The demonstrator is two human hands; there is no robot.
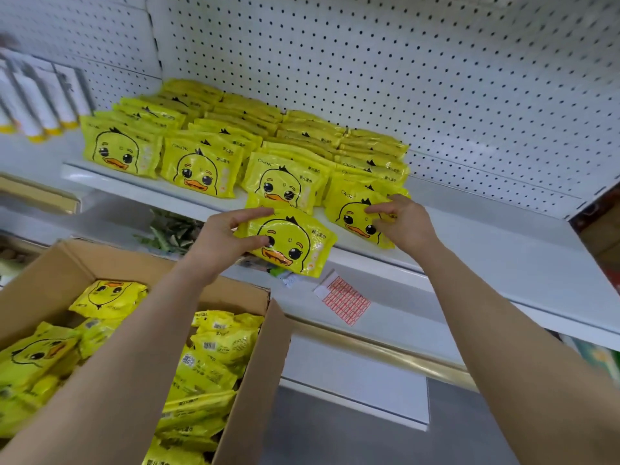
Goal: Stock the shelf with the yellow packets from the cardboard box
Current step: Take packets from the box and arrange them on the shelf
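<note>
Yellow packets, each printed with a cartoon duck face, filled the head view, and the white shelf (503, 250) serves as the landmark for everything else. On that shelf, against the white pegboard back (402, 78), four rows of packets (235, 135) stood upright, running from the front edge back toward the pegboard.

Your left hand (228, 243) held one yellow packet (288, 243) just in front of the shelf's edge, tilted, duck face toward you; your thumb lay across its front and your fingers (250, 216) curled over its top left corner, so the grip was firmly on it. Your right hand (402, 226) was on the shelf at the front packet of the rightmost row (355, 216), with fingers bent and pinching its right side.

Below the shelf and to its left, the open cardboard box (248, 397) held many more yellow packets (208, 357), lying loosely, some face up, some showing barcodes. Under the shelf's front edge a sheet of red price labels (342, 297) lay on the next shelf down. To the left of the stocked rows, on the same level, stood white bottles with yellow caps (43, 102). Something green and leafy (167, 229) showed beneath the shelf, too blurred to identify.
</note>
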